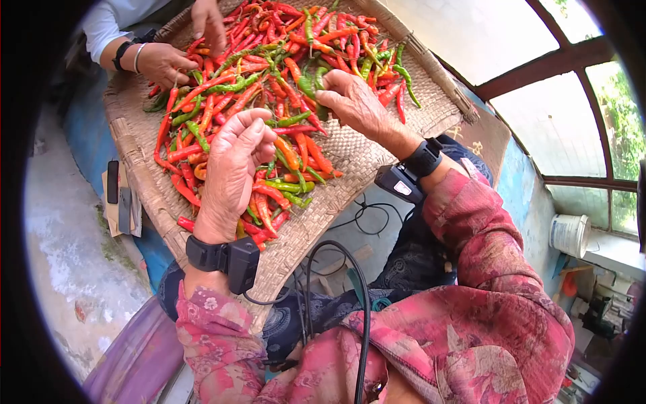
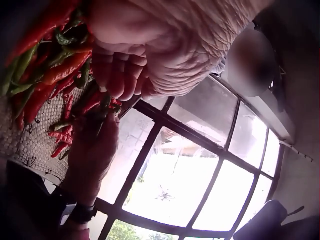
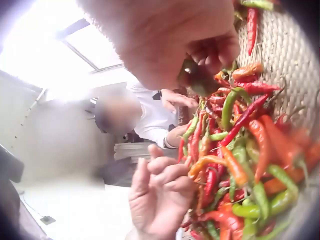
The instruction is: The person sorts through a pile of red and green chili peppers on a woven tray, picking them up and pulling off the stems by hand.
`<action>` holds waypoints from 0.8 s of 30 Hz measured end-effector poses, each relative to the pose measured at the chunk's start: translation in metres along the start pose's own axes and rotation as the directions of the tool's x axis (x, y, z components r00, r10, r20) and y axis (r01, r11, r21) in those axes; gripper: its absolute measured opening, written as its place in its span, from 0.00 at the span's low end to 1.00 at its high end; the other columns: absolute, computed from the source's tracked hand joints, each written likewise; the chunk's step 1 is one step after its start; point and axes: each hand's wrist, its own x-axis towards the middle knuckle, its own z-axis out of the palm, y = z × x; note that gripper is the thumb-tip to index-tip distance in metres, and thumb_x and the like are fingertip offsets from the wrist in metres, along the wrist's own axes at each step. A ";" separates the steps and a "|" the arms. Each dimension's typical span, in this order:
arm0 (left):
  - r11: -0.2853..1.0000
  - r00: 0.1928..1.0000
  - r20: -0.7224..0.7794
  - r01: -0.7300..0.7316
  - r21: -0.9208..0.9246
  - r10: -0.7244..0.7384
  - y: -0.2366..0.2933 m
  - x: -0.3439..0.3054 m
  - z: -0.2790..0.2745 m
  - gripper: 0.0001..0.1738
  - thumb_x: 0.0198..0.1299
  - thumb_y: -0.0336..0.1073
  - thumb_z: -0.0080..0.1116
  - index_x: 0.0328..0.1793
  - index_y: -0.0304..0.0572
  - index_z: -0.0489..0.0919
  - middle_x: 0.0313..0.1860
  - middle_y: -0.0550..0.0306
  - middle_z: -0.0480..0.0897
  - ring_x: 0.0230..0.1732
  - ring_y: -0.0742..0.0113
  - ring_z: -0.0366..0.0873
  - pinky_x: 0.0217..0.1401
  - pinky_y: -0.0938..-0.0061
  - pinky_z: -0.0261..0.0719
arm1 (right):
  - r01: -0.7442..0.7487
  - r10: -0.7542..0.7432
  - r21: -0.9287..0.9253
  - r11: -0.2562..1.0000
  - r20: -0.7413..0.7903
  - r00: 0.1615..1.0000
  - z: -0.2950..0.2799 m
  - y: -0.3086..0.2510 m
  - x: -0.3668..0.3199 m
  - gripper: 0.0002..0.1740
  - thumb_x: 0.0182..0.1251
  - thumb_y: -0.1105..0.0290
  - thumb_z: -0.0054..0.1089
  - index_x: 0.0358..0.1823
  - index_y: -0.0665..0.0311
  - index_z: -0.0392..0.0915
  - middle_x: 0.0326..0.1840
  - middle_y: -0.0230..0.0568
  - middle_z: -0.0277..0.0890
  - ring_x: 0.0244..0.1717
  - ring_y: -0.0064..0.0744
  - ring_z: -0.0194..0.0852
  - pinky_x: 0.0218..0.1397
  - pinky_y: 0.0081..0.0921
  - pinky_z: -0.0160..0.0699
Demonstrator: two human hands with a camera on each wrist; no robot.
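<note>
A large heap of red, orange and green chili peppers (image 1: 232,101) lies on a woven mat (image 1: 363,161). At the right side of the heap my right hand (image 1: 360,108) pinches a green chili pepper (image 3: 196,77) between thumb and fingers. My left hand (image 1: 232,158) is raised over the near part of the heap, palm turned inward. Its fingers (image 3: 170,175) are loosely curled and nothing shows in them. In the left wrist view the left palm (image 2: 150,45) fills the top, with the right hand (image 2: 95,150) beyond it.
Across the mat another person's hands (image 1: 165,64) reach into the peppers. A black cable (image 1: 367,303) loops over my lap. Windows (image 1: 565,114) and a white bucket (image 1: 569,233) are at the right. A dark phone-like object (image 1: 112,182) lies left of the mat.
</note>
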 end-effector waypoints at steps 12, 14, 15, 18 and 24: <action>0.993 0.989 -0.093 -0.114 -0.012 0.112 -0.009 0.002 0.010 0.14 0.66 0.45 0.51 0.46 0.43 0.74 0.32 0.65 0.76 0.35 0.78 0.74 0.40 0.81 0.72 | 0.034 -0.211 0.459 0.888 0.340 0.916 0.005 -0.026 -0.011 0.13 0.69 0.64 0.49 0.47 0.66 0.72 0.43 0.37 0.77 0.47 0.24 0.72 0.54 0.25 0.71; 0.991 0.993 -0.005 -0.116 -0.065 0.116 -0.009 0.002 0.004 0.16 0.66 0.48 0.51 0.41 0.41 0.72 0.23 0.67 0.69 0.26 0.78 0.68 0.34 0.81 0.70 | -0.118 -0.072 0.667 0.735 0.250 0.966 0.003 -0.033 -0.008 0.12 0.72 0.63 0.43 0.43 0.65 0.70 0.38 0.39 0.77 0.42 0.27 0.76 0.48 0.25 0.76; 0.991 0.993 -0.011 -0.117 -0.064 0.117 -0.006 0.000 0.004 0.16 0.66 0.48 0.51 0.41 0.41 0.72 0.23 0.67 0.69 0.26 0.78 0.68 0.34 0.81 0.70 | -0.196 0.018 0.721 0.664 0.247 0.969 0.001 -0.037 -0.007 0.12 0.72 0.63 0.41 0.42 0.64 0.69 0.36 0.39 0.76 0.38 0.26 0.77 0.43 0.24 0.79; 0.996 0.998 0.041 -0.040 -0.084 0.044 -0.003 -0.002 0.003 0.16 0.66 0.49 0.49 0.42 0.44 0.71 0.18 0.69 0.62 0.20 0.78 0.61 0.27 0.81 0.65 | -0.089 -0.009 0.573 0.815 0.166 0.986 0.002 -0.043 -0.008 0.12 0.73 0.61 0.43 0.40 0.63 0.69 0.27 0.33 0.72 0.25 0.17 0.71 0.25 0.15 0.70; 0.995 0.994 -0.061 -0.094 -0.034 0.092 0.002 -0.001 0.009 0.12 0.63 0.41 0.56 0.46 0.44 0.71 0.23 0.71 0.66 0.20 0.83 0.59 0.22 0.86 0.59 | 0.213 -0.280 0.358 0.909 0.146 0.949 0.032 -0.040 -0.014 0.13 0.65 0.64 0.58 0.36 0.68 0.74 0.25 0.31 0.73 0.30 0.19 0.70 0.34 0.21 0.74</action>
